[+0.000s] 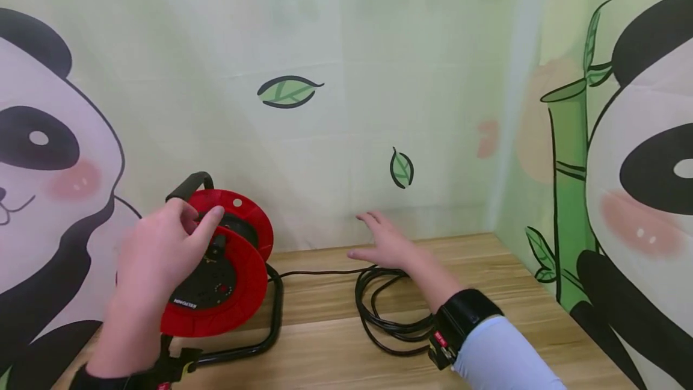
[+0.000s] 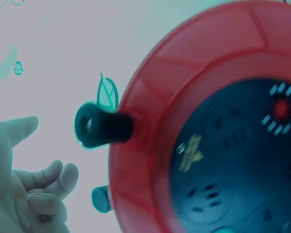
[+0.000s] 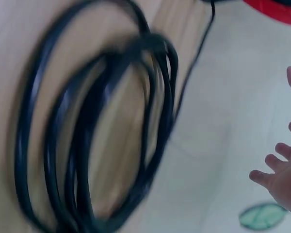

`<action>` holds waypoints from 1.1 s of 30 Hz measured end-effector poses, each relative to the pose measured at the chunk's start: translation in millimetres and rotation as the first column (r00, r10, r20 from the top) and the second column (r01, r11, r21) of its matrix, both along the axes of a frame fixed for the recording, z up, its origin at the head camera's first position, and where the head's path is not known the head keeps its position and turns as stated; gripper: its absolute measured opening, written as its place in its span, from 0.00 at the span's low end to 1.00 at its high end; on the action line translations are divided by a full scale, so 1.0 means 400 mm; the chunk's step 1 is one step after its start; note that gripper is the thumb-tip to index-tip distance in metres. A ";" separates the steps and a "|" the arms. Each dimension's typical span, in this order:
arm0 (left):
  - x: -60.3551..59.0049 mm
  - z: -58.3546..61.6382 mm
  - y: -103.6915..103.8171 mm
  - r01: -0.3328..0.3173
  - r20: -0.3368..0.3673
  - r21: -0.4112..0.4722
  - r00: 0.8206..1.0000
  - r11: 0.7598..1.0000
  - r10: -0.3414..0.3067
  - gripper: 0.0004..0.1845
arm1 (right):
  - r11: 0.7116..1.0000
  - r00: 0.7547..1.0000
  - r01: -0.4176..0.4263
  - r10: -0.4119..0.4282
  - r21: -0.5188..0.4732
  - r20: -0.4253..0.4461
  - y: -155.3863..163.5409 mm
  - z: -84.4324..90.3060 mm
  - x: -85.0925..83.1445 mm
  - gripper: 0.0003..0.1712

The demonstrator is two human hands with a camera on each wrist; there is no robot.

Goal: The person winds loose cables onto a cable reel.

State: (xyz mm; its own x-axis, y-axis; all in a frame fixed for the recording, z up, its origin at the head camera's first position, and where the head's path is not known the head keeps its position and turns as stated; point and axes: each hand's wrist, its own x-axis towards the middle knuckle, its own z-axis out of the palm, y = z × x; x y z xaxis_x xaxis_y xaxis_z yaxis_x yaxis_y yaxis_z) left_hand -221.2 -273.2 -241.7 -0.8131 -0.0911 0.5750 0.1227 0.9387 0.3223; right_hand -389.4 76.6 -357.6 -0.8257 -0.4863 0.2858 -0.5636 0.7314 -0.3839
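Loosely curled, our left hand (image 1: 162, 245) is touching the red cable reel (image 1: 227, 269) at lower left; our right hand (image 1: 387, 245) is hovering spread above the black cable (image 1: 379, 312) mid-frame, so we're steadying the reel first

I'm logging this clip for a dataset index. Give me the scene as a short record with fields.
Setting: wooden table before panda-print curtains
Left hand: reaching at the red cable reel, fingers loosely curled, by its black crank knob
Right hand: open, fingers spread, above the coiled black cable
Cable: loose loops on the table, one strand running to the reel
Reel: upright in a black frame
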 end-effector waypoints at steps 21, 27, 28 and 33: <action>-0.053 -0.187 0.023 -0.089 0.077 0.340 0.995 0.936 0.067 0.29 | 0.945 0.993 0.068 -0.095 0.321 0.069 -0.277 -0.233 0.031 0.33; -0.053 -0.196 0.042 -0.065 0.019 0.388 0.998 0.919 0.062 0.28 | 0.932 0.999 0.041 -0.030 0.360 -0.037 -0.282 -0.236 0.039 0.17; -0.055 -0.195 0.046 -0.061 0.016 0.386 0.998 0.920 0.060 0.28 | 0.934 0.999 0.027 -0.011 0.355 -0.048 -0.280 -0.233 0.040 0.16; -0.056 -0.199 0.051 -0.072 0.041 0.379 0.997 0.923 0.061 0.28 | 0.946 0.993 -0.051 0.083 0.321 -0.088 -0.274 -0.231 0.038 0.13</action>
State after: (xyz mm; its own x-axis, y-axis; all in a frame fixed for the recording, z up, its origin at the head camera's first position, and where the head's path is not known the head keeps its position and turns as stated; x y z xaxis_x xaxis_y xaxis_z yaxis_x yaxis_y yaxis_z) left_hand -243.7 -252.7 -321.3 -0.8127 -0.3523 0.4641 0.0506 0.7509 0.6585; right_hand -374.2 -33.2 -449.8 -0.7637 -0.6182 0.1861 -0.6387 0.7656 -0.0775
